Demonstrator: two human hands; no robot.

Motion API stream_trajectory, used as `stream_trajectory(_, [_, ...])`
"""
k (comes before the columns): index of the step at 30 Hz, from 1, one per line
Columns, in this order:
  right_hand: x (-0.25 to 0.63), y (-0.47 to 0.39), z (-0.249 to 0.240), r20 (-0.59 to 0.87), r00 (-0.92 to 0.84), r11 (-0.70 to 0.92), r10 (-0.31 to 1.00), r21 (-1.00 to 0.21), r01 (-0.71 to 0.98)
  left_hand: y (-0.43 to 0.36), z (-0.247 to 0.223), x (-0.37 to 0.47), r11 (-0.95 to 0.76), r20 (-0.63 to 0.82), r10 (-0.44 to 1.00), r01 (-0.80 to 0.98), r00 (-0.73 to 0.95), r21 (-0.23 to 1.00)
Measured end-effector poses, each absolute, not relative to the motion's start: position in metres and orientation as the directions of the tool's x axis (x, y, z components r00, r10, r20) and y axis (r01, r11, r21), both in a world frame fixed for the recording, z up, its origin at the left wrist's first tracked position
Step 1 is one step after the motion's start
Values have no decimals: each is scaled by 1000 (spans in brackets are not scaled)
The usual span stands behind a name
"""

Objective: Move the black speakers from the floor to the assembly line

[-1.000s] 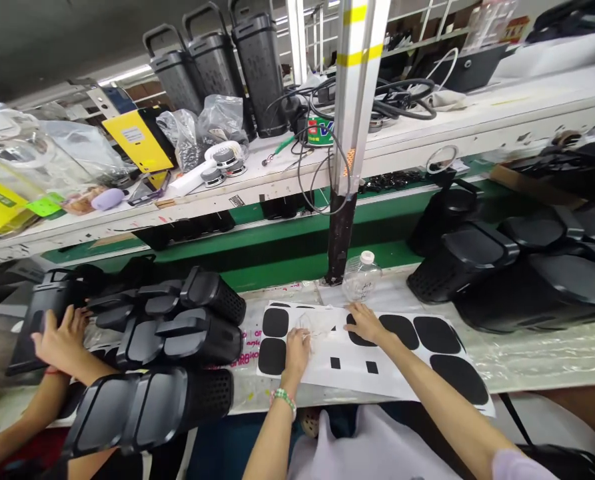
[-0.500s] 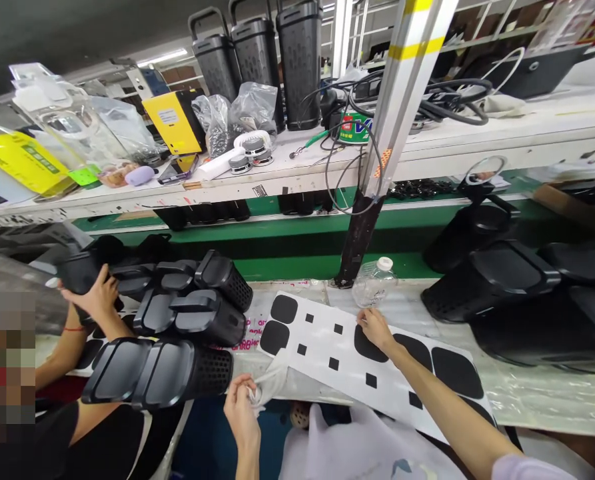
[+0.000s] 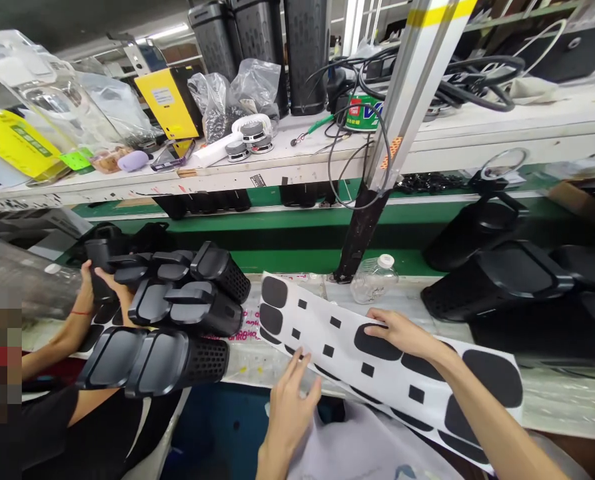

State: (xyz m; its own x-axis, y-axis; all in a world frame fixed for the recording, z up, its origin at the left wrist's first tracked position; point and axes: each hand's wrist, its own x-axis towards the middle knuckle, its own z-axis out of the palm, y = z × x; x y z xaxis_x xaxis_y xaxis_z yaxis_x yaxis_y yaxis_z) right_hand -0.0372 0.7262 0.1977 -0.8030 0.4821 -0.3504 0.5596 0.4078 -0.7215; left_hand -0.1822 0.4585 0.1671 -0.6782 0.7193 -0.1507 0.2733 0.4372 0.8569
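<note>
A white backing sheet (image 3: pixel 347 363) with large black oval pads and small black squares lies tilted across the table's near edge. My right hand (image 3: pixel 402 331) rests flat on it, fingers on one oval pad (image 3: pixel 374 343). My left hand (image 3: pixel 290 407) hovers open at the sheet's lower left edge, fingers spread, holding nothing. Several black speaker housings (image 3: pixel 177 313) are stacked just left of the sheet.
A co-worker's hands (image 3: pixel 94 283) hold a black housing at the far left. More black housings (image 3: pixel 497 280) sit at the right. A clear plastic bottle (image 3: pixel 374 279) stands by a metal post (image 3: pixel 377 173). The upper shelf (image 3: pixel 277 167) holds cables, bags and boxes.
My left hand has let go of the crumpled clear film and now is open at the sheet's edge. The sheet has slid nearer and tilted. My right hand has flattened onto it.
</note>
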Motion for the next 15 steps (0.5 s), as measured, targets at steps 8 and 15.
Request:
stream_trajectory(8, [-37,715,282,-198,-845,238,497,-905,353,458,224,-189,478,128,626,508,-770,717])
stream_trajectory(15, [-71,667,311,328,-903,520,280,-842,-145,464,274,-175,367,-28,839,527,-544,767])
